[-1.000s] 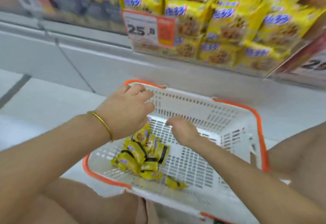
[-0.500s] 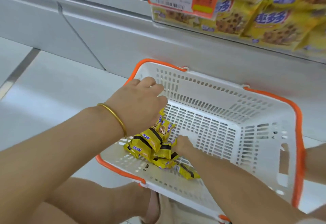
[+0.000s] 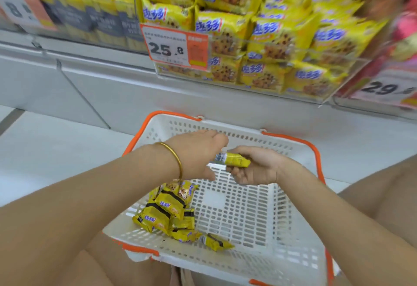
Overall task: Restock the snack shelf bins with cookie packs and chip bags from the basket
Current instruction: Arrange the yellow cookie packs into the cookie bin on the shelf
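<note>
Shelf bin [image 3: 225,84] above basket [image 3: 291,138]; right grip [image 3: 259,168] clamps cookie pack [image 3: 233,160], left grip [image 3: 196,152] unclear.

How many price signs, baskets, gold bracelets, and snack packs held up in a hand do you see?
Price signs: 3
Basket: 1
Gold bracelet: 1
Yellow pack held in the right hand: 1
Total: 6

Yellow cookie packs [image 3: 167,211] at left of white basket [image 3: 259,218], one pack [image 3: 234,160] above.
</note>
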A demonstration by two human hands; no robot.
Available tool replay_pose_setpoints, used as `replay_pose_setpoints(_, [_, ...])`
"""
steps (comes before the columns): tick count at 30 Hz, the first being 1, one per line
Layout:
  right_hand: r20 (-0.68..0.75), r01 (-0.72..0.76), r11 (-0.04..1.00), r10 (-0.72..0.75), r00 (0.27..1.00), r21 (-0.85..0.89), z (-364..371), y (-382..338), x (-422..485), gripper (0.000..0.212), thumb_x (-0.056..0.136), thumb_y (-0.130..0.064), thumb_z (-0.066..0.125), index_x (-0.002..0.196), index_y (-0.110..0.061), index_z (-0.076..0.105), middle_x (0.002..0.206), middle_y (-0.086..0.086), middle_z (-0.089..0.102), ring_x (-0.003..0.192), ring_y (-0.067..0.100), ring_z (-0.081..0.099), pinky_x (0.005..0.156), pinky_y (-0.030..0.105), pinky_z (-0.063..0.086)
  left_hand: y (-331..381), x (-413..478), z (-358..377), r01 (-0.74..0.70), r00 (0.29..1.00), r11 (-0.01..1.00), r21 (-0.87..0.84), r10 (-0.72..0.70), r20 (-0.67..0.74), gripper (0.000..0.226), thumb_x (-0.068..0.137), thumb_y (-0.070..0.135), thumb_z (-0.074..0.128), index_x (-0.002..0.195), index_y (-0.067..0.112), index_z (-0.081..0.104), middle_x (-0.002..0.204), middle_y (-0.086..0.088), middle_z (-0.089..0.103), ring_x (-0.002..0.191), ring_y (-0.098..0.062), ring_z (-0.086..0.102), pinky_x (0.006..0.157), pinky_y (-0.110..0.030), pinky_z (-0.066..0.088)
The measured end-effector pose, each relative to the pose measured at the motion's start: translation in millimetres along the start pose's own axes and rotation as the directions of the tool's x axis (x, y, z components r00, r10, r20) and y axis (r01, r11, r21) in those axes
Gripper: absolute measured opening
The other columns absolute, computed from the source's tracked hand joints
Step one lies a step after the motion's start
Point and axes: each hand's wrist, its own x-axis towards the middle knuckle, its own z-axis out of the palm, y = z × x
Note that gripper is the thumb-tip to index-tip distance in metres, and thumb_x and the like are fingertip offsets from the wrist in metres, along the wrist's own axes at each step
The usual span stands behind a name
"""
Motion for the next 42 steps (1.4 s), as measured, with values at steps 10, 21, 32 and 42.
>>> replay_pose_setpoints(10, [-0.097,0.583,0.33,-0.914,0.393,-0.742,18,-38,-140,0.019,0.099,-0.015,0.044,0.098,-0.015,0.063,0.096,0.005,0.064,0.083,0.01,0.06,0.067,0.021,0.05,25,9,-83,-0.053,0.948,0.785,-0.617,-0.154,-0.277,0.033,0.075,0.027,0.077,0.099,0.029,0.055,0.076,0.001,0.06,0.058,-0.009,0.057,0.055,-0.022,0.048])
replay_pose_setpoints(21, [0.026,0.546,0.211,-0.919,0.393,-0.811,38,-75,-192,0.045,0.08,-0.008,0.071,0.121,-0.022,0.056,0.105,0.011,0.06,0.091,0.016,0.059,0.081,0.033,0.05,44,17,-123,-0.358,0.867,0.438,-0.825,-0.172,-0.467,0.028,0.085,0.012,0.064,0.106,0.017,0.048,0.081,0.0,0.064,0.067,-0.008,0.064,0.063,-0.024,0.056])
replay_pose_setpoints(32, [-0.153,0.868,0.381,-0.924,0.35,-0.32,39,-72,-181,0.029,0.081,0.0,0.065,0.105,-0.011,0.054,0.092,0.008,0.066,0.067,0.014,0.068,0.058,0.033,0.057,46,25,-127,-0.436,0.777,0.458,-0.775,-0.242,-0.581,0.03,0.081,0.018,0.07,0.102,0.024,0.049,0.089,0.003,0.058,0.087,-0.027,0.064,0.073,-0.04,0.055])
replay_pose_setpoints(42, [0.268,0.258,-0.252,-0.963,0.029,-0.933,45,-106,-214,0.061,0.071,-0.018,0.079,0.125,-0.031,0.054,0.096,-0.02,0.048,0.081,-0.005,0.05,0.072,0.01,0.039,44,23,-150,-0.473,0.516,0.777,-0.415,-0.137,-0.846,0.038,0.08,0.015,0.072,0.107,0.023,0.046,0.104,0.006,0.059,0.1,-0.006,0.057,0.079,-0.028,0.05])
